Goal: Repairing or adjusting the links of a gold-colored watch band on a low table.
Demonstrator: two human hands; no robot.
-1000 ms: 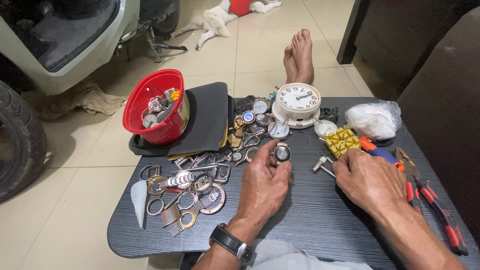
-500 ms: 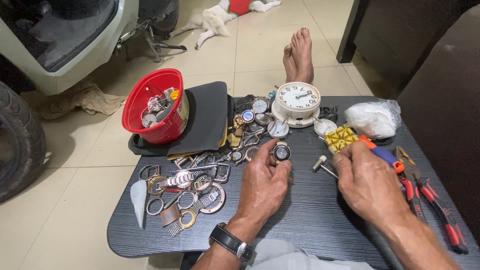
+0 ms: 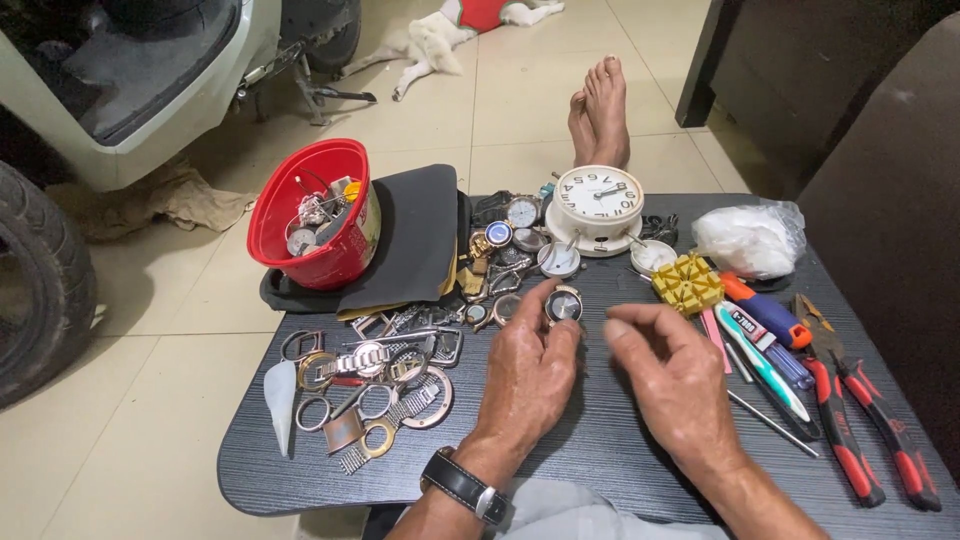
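Observation:
My left hand (image 3: 528,375) pinches a small round watch case (image 3: 563,304) between thumb and fingertips, just above the dark table (image 3: 600,450). A black wristwatch (image 3: 462,485) sits on that wrist. Beside it on the right hovers my right hand (image 3: 675,385), with thumb and forefinger pressed together close to the watch case; I cannot make out anything between them. A pile of watch cases, rings and metal straps (image 3: 375,380) lies left of my left hand.
A white alarm clock (image 3: 597,205), a red bucket of parts (image 3: 315,215) on a black pad, a yellow block (image 3: 687,282), a plastic bag (image 3: 750,238), red-handled pliers (image 3: 860,420), screwdrivers (image 3: 765,340) and a thin metal pin (image 3: 770,422). Bare feet (image 3: 600,110) rest beyond the table.
My right hand has moved left from the tools at the table's right side toward the watch case. My left hand keeps holding the case in place.

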